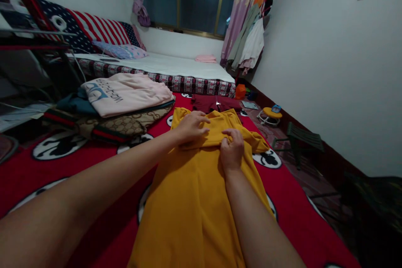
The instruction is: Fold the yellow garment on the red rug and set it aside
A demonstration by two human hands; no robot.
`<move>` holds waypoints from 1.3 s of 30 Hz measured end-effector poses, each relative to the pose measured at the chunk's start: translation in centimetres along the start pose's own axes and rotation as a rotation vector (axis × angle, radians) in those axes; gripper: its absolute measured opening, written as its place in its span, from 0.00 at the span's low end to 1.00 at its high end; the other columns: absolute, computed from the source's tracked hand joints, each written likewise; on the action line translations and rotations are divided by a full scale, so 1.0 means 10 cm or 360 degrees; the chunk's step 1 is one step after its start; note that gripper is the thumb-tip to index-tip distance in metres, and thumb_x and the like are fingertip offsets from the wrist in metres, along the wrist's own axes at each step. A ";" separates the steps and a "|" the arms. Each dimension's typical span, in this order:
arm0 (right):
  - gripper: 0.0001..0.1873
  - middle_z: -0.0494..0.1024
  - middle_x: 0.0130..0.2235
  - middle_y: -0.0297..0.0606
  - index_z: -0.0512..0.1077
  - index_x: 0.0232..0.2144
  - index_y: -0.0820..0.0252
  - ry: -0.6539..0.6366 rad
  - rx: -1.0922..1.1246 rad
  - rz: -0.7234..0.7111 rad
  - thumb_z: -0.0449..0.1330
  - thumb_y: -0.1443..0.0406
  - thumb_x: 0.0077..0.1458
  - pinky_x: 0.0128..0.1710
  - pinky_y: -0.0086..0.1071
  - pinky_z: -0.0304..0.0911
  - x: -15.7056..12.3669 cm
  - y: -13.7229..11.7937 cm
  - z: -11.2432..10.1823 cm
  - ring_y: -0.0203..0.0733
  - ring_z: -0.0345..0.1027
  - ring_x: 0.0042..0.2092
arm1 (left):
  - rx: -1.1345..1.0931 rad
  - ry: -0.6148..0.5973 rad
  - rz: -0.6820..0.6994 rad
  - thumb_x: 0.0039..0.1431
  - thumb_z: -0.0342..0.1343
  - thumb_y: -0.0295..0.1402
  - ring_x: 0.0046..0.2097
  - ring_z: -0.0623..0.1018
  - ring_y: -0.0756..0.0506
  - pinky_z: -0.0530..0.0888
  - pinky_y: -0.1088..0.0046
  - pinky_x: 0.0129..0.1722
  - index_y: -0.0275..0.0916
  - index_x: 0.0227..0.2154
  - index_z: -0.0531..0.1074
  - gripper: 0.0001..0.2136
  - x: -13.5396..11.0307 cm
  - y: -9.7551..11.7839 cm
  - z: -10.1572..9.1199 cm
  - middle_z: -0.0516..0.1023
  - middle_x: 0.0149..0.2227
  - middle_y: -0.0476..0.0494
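Red bedspread [78, 163]; mustard-yellow garment [191, 201] spread flat, top edge folded.

A folded pink sweatshirt [125, 92] is stacked on a patterned brown garment [125, 124] upon the red bedspread [78, 155]. A maroon garment [216, 103] is laid beyond. Clothes [249, 44] are hung beside the purple curtain [248, 0].

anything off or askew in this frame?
Nothing damaged or spilled. The yellow garment lies on the red bedspread with its top edge bunched under the left hand and right hand. The stack of folded clothes beside it sits uneven, with edges overhanging.
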State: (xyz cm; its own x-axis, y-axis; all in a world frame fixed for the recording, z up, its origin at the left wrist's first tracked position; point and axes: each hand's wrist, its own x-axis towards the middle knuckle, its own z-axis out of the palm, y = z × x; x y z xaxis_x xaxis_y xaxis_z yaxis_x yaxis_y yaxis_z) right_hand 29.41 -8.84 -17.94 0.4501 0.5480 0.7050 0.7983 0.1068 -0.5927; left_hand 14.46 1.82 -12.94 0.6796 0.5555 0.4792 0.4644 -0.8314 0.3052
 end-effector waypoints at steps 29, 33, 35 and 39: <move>0.24 0.76 0.40 0.40 0.69 0.42 0.61 0.0125 0.0726 0.0470 0.45 0.49 0.61 0.33 0.29 0.64 0.04 -0.04 0.03 0.37 0.71 0.34 | -0.1154 0.0263 -0.0385 0.64 0.50 0.42 0.47 0.79 0.43 0.72 0.67 0.49 0.37 0.62 0.61 0.26 -0.26 0.28 -0.44 0.80 0.45 0.40; 0.26 0.75 0.39 0.42 0.69 0.42 0.62 0.0081 0.0727 0.0668 0.46 0.47 0.57 0.30 0.30 0.64 0.06 0.03 0.05 0.38 0.71 0.32 | -0.0846 0.0133 -0.0440 0.66 0.46 0.36 0.54 0.74 0.42 0.68 0.63 0.57 0.35 0.59 0.66 0.21 -0.34 0.23 -0.07 0.74 0.54 0.35; 0.23 0.76 0.40 0.44 0.69 0.41 0.63 0.0059 0.0528 0.0630 0.53 0.50 0.53 0.35 0.33 0.66 0.05 0.06 0.08 0.40 0.71 0.34 | -0.0669 0.0120 -0.0372 0.61 0.51 0.31 0.57 0.72 0.42 0.66 0.62 0.59 0.35 0.55 0.70 0.19 -0.47 0.13 0.10 0.73 0.55 0.36; 0.21 0.76 0.43 0.47 0.70 0.44 0.64 -0.0050 0.0106 0.0446 0.57 0.59 0.48 0.44 0.38 0.65 0.04 0.02 0.08 0.43 0.70 0.38 | -0.0401 0.0345 -0.0411 0.56 0.56 0.29 0.56 0.72 0.40 0.66 0.62 0.58 0.33 0.47 0.75 0.15 -0.65 0.03 0.23 0.74 0.53 0.34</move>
State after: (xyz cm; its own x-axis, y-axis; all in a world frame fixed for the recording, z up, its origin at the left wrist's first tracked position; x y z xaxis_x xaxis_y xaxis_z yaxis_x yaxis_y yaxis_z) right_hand 29.37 -7.95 -18.10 0.6361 0.5890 0.4985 0.6160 0.0015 -0.7877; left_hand 11.49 -1.96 -17.89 0.4113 0.7524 0.5145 0.4322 -0.6580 0.6167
